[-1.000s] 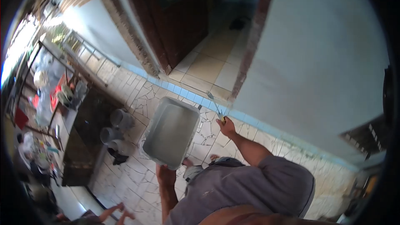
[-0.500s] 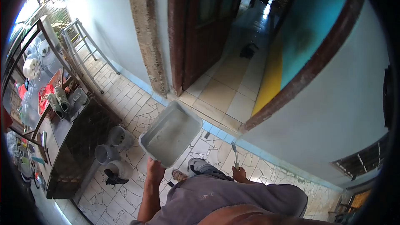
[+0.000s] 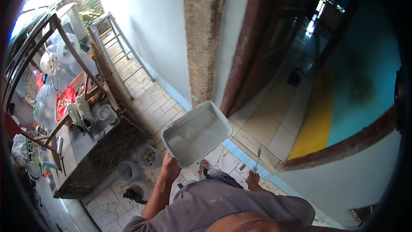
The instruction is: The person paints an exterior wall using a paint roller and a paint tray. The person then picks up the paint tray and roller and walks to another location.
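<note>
A grey rectangular plastic basin (image 3: pixel 199 134) with whitish residue inside is held out in front of me, tilted. My left hand (image 3: pixel 171 169) is closed on its near left rim, fingers partly hidden under the basin. Lower right, my right hand (image 3: pixel 253 179) is closed around a slim tool (image 3: pixel 258 158) with a narrow grey end pointing up and away; its exact kind is too small to tell. The basin and the tool are apart.
Several buckets (image 3: pixel 131 172) stand on the cracked-tile floor beside a dark counter (image 3: pixel 107 150). Shoes (image 3: pixel 80 115) and a clear cup (image 3: pixel 107 114) sit on it. A metal ladder (image 3: pixel 122 53) leans at the wall. Ahead right is a doorway with a brown door (image 3: pixel 262 43).
The view has swung left, so the doorway sits further right. My left hand still holds the basin, and my right hand still grips the tool, now more upright.
</note>
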`<state>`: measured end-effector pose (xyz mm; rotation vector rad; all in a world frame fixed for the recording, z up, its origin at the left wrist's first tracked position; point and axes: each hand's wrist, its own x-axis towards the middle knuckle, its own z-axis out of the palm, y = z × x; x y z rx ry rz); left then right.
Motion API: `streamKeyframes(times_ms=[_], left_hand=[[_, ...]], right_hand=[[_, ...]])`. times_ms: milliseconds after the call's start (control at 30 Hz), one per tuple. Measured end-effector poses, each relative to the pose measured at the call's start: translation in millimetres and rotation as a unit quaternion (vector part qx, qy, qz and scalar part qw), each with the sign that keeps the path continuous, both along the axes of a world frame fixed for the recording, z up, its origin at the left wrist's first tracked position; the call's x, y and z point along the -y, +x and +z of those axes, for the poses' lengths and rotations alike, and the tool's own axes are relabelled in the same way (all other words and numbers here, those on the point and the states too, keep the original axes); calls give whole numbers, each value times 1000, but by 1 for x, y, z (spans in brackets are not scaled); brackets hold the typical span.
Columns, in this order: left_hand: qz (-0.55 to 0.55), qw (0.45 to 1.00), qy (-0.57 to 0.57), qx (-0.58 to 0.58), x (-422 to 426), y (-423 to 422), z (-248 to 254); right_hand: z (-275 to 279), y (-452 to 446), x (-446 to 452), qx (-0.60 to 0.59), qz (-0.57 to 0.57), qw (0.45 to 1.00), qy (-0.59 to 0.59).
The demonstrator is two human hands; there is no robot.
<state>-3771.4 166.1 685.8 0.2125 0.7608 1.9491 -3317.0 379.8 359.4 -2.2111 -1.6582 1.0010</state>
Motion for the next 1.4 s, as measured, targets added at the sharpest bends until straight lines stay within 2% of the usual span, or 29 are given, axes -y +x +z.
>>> streamKeyframes(times_ms=[33, 67, 100, 133, 167, 200, 333, 433, 567, 633, 667, 700, 767, 800, 867, 900, 967, 1000, 1067, 1100, 1167, 1200, 1233, 1267, 1333, 1400], left_hand=[[10, 1000, 1, -11, -5, -20, 1], [20, 1000, 4, -23, -11, -39, 4], [28, 999, -8, -14, -15, -54, 18], [37, 999, -10, -10, -19, -70, 20], [41, 999, -4, -9, -23, -87, 22], [45, 999, 2, -6, -26, -103, 22], [52, 998, 25, 16, -45, -177, 19], [45, 999, -6, 9, -54, -234, 20], [18, 1000, 1, 10, -64, -326, 9], [17, 1000, -7, -10, -66, -369, 7], [14, 999, -24, -32, -66, -391, 3], [11, 999, -5, -40, -68, -411, -8], [9, 1000, -8, -27, -71, -442, 3], [-1, 1000, -26, -14, -71, -457, 9], [-11, 1000, -21, -15, -78, -488, 5], [4, 999, -27, -24, -81, -501, 0], [18, 999, -33, -34, -89, -528, -3], [14, 1000, -15, -23, -93, -541, -3], [-1, 1000, -4, -6, -102, -562, -7], [25, 1000, -1, -6, -104, -572, -11], [62, 998, -6, -23, -109, -589, -6], [60, 998, -7, -26, -110, -598, -7], [61, 998, -3, -30, -112, -604, -1], [63, 997, 3, -37, -113, -611, 6], [63, 996, -9, -65, -112, -620, 1], [90, 992, -2, -87, -113, -627, 19]], right_hand=[[12, -47, -29, -51, -98, 993, -46], [28, -86, -48, -71, -120, 990, -21], [-16, -105, -74, -104, -77, 990, 50], [0, -132, -90, -101, -68, 991, 48], [30, -170, -112, -238, -144, 960, 3], [55, -201, -128, -367, -217, 903, -42], [106, -301, -173, -335, -204, 920, -14], [112, -340, -179, -249, -208, 946, 14], [91, -381, -149, -196, -280, 940, -4], [101, -408, -109, -178, -333, 926, 6], [116, -418, -90, -172, -335, 925, -52], [125, -437, -76, -178, -328, 927, -43], [121, -449, -50, -28, -232, 970, -59], [78, -434, -60, 104, -196, 968, -117], [75, -476, -52, 42, -440, 893, -85], [77, -489, -51, 40, -441, 893, -87], [90, -500, -56, 139, -208, 966, -71], [100, -499, -55, 188, -87, 976, -63], [108, -486, -52, 276, 153, 948, -52], [115, -489, -50, 279, 143, 947, -64], [85, -490, -68, 316, 250, 914, 57], [30, -477, -84, 112, 86, 981, 133], [45, -501, -88, -51, -157, 984, 61], [64, -541, -115, -212, -388, 897, -5], [102, -585, -143, -285, -551, 784, -13], [112, -611, -161, -295, -562, 773, -8]])
